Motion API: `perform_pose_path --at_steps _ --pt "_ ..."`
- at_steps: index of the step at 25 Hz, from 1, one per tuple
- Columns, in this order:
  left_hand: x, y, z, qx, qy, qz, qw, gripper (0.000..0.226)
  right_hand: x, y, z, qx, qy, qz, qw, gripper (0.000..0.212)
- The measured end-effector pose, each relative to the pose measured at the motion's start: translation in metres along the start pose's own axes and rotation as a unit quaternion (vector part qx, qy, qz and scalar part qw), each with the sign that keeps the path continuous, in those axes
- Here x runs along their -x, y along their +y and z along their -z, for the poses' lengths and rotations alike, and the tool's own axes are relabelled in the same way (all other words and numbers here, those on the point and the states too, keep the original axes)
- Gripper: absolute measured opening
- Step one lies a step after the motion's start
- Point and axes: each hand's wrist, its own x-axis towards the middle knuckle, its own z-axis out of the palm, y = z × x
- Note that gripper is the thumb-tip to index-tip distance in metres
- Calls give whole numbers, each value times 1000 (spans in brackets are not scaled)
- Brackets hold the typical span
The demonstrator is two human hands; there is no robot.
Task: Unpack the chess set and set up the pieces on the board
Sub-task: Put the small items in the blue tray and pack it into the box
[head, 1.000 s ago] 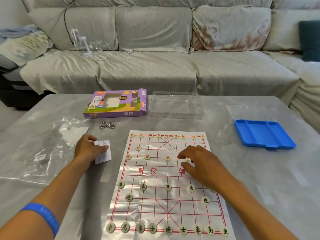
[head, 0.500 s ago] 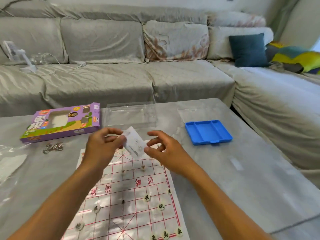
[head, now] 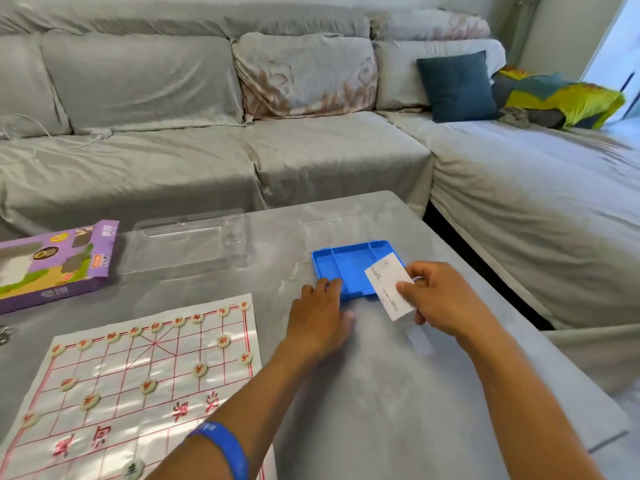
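Fingers (head: 405,286) of the right hand (head: 440,299) pinch a card (head: 388,284), long axis toward 11 o'clock, over the tray (head: 346,261); left hand (head: 318,313) flat, touching its near rim.

Bare grey worktop (head: 398,393) lies open right of the red-lined plastic board (head: 138,375); the blue compartmented plastic tray (head: 346,261) and clear plastic blister tray (head: 187,244) block the far side.

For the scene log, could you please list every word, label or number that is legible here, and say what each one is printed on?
"汉界": red characters on the board, seen upside down, near the forearm.
"楚河": the red characters beside them, blurred; a likely reading only.
Chess pieces: one character each, too small to read.
Purple box: lettering too blurred.
White card, pinched by the right hand: fine print, illegible.
Blue wristband: faint lettering, illegible.
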Motion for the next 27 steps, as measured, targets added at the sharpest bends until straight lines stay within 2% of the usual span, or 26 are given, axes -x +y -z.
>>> perform_pose_path --at_steps 1,4,7,11,14,17,20,22,27 --pt "-4 -1 -7 -37 -2 -17 999 41 -2 2 1 5 8 3 1000 13" --pt "3 2 -10 12 45 0 999 17 -6 4 0 4 36 6 999 15" --pt "47 -4 -6 28 53 -27 998 18 -7 -3 -7 -24 56 -3 998 12" --pt "111 -20 -2 36 46 -42 997 22 2 -4 -45 -16 -39 -50 998 6" --pt "121 -25 1 2 45 -37 998 22 15 3 -80 88 -72 -61 992 23" --pt "119 -24 1 11 45 -21 999 22 28 4 -94 236 -33 -33 971 17" --pt "127 -32 11 43 31 -54 997 23 33 -6 -100 299 -2 14 954 13" --pt "137 -49 26 76 53 -60 994 26 35 -25 -103 274 -8 59 960 16" --pt "145 -162 83 124 188 104 969 16 59 -85 -143 196 -99 189 957 20"
